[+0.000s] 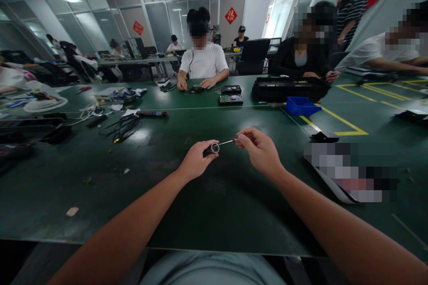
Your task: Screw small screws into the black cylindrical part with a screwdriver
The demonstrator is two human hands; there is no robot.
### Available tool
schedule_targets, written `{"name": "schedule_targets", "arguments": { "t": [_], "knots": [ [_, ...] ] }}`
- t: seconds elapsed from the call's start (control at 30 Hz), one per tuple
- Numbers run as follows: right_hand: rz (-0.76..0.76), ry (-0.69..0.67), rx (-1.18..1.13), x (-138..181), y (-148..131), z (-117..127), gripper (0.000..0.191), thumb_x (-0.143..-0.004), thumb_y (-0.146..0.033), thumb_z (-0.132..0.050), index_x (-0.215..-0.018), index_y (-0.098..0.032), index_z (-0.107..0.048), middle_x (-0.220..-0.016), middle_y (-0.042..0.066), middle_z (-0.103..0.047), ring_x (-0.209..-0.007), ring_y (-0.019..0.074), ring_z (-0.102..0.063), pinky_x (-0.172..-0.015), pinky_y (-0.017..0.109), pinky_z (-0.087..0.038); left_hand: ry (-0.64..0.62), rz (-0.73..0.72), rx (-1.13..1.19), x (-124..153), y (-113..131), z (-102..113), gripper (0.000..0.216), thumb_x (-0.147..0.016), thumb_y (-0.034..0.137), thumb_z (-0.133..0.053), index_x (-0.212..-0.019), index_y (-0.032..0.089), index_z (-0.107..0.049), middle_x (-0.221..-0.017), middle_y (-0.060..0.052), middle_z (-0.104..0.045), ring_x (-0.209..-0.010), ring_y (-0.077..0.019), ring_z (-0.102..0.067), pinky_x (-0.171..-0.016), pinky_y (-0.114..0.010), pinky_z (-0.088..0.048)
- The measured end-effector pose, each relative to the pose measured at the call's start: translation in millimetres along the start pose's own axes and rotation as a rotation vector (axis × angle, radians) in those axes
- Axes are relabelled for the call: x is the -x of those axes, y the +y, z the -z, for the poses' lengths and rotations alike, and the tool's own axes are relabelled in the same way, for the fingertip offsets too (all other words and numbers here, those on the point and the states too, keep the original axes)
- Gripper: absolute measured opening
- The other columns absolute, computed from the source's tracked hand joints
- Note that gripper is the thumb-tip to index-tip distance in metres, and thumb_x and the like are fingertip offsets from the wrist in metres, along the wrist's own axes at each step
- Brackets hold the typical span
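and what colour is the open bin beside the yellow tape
The bin is blue; it shows in the head view, the only one here.

Taking the cylinder (214, 148) in the left hand (196, 159) as the centre of the clock, the screwdriver (234, 140) in the right hand (261, 151) is at three o'clock, and a circuit board (230, 99) lies on the table (200, 213) at one o'clock. A tool (152, 114) lies at ten o'clock beside a cable (124, 127), and a scrap (72, 211) at eight. At two o'clock there is a tray (302, 108), just before a case (289, 91).
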State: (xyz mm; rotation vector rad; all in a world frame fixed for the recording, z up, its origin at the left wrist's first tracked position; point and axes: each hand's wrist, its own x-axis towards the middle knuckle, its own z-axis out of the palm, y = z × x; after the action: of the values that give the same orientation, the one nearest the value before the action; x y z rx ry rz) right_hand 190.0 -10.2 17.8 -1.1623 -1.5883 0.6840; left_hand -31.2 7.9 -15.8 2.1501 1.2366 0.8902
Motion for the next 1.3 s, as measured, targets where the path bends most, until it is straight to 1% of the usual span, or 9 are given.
{"name": "schedule_targets", "arguments": {
  "t": [0.33, 0.57, 0.7, 0.8, 0.87, 0.97, 1.1, 1.17, 1.3],
  "knots": [
    [0.011, 0.038, 0.024, -1.5, 3.3, -0.3, 0.022, -0.092, -0.040, -0.055, -0.092, -0.020, -0.064, -0.081, 0.005, -0.070, -0.072, 0.0187, -0.064, -0.068, 0.034, -0.049, 0.023, 0.008, -0.007, -0.5, 0.2, -0.2, 0.038, -0.089, 0.024, -0.065, -0.126, 0.028, -0.060, -0.125, -0.002, -0.064, -0.117, -0.0230, -0.056, -0.103, -0.040, -0.043],
    [-0.008, 0.010, 0.083, 0.5, -2.5, 0.5, 0.024, -0.092, -0.042, -0.055, -0.090, -0.020, -0.064, -0.076, 0.003, -0.069, -0.069, 0.0170, -0.063, -0.065, 0.031, -0.046, 0.024, -0.004, 0.004, 0.1, -1.3, -0.4, 0.038, -0.089, 0.024, -0.066, -0.126, 0.029, -0.060, -0.125, -0.001, -0.064, -0.117, -0.0224, -0.056, -0.103, -0.040, -0.042],
    [-0.001, 0.034, 0.217, 0.7, -6.1, 2.0, 0.035, -0.089, -0.052, -0.058, -0.070, -0.021, -0.059, -0.060, 0.000, -0.063, -0.053, 0.0132, -0.052, -0.053, 0.028, -0.036, 0.017, -0.032, 0.004, 0.3, -2.6, -1.0, 0.038, -0.089, 0.026, -0.066, -0.126, 0.029, -0.060, -0.124, -0.002, -0.064, -0.116, -0.0222, -0.056, -0.102, -0.040, -0.042],
    [0.052, 0.058, 0.297, 1.1, -6.7, 2.3, 0.041, -0.086, -0.053, -0.061, -0.061, -0.022, -0.053, -0.052, -0.002, -0.056, -0.048, 0.0117, -0.046, -0.050, 0.027, -0.032, 0.018, -0.051, -0.008, 0.4, -2.9, -1.2, 0.038, -0.089, 0.027, -0.067, -0.126, 0.030, -0.060, -0.121, -0.002, -0.065, -0.113, -0.0220, -0.057, -0.100, -0.040, -0.043],
    [0.070, 0.050, 0.316, 1.8, -6.9, 2.2, 0.038, -0.086, -0.052, -0.062, -0.063, -0.022, -0.055, -0.053, -0.002, -0.055, -0.047, 0.0118, -0.046, -0.049, 0.027, -0.031, 0.015, -0.059, -0.018, 0.7, -2.8, -0.9, 0.038, -0.089, 0.027, -0.067, -0.126, 0.030, -0.060, -0.121, -0.002, -0.065, -0.113, -0.0222, -0.057, -0.100, -0.040, -0.044],
    [0.068, 0.013, 0.309, 2.5, -7.7, 1.7, 0.031, -0.086, -0.050, -0.063, -0.073, -0.022, -0.060, -0.060, 0.000, -0.062, -0.051, 0.0136, -0.052, -0.051, 0.028, -0.035, 0.016, -0.062, -0.025, 1.1, -2.5, -0.2, 0.038, -0.089, 0.027, -0.067, -0.127, 0.030, -0.060, -0.123, -0.002, -0.064, -0.115, -0.0224, -0.056, -0.100, -0.040, -0.044],
    [0.100, -0.048, 0.258, 2.0, -8.9, 2.0, 0.019, -0.089, -0.040, -0.061, -0.088, -0.022, -0.062, -0.079, 0.004, -0.071, -0.071, 0.0192, -0.065, -0.061, 0.031, -0.044, 0.023, -0.061, -0.029, 0.6, -2.8, 0.1, 0.038, -0.088, 0.025, -0.068, -0.125, 0.028, -0.061, -0.119, -0.002, -0.066, -0.112, -0.0220, -0.058, -0.099, -0.039, -0.044],
    [0.131, -0.097, 0.245, 1.4, -9.2, 3.0, 0.014, -0.091, -0.035, -0.058, -0.093, -0.022, -0.061, -0.083, 0.004, -0.071, -0.076, 0.0202, -0.066, -0.065, 0.032, -0.046, 0.022, -0.066, -0.032, 0.2, -3.7, 0.0, 0.038, -0.088, 0.024, -0.068, -0.124, 0.027, -0.061, -0.117, -0.003, -0.066, -0.111, -0.0219, -0.058, -0.099, -0.040, -0.044],
    [0.181, -0.199, 0.232, 1.1, -9.8, 5.5, 0.010, -0.093, -0.029, -0.054, -0.095, -0.022, -0.060, -0.085, 0.003, -0.069, -0.077, 0.0186, -0.065, -0.069, 0.032, -0.047, 0.022, -0.068, -0.035, 0.1, -5.6, 0.1, 0.038, -0.088, 0.023, -0.068, -0.124, 0.028, -0.061, -0.117, -0.002, -0.066, -0.111, -0.0212, -0.057, -0.100, -0.039, -0.043]
  ]
}}
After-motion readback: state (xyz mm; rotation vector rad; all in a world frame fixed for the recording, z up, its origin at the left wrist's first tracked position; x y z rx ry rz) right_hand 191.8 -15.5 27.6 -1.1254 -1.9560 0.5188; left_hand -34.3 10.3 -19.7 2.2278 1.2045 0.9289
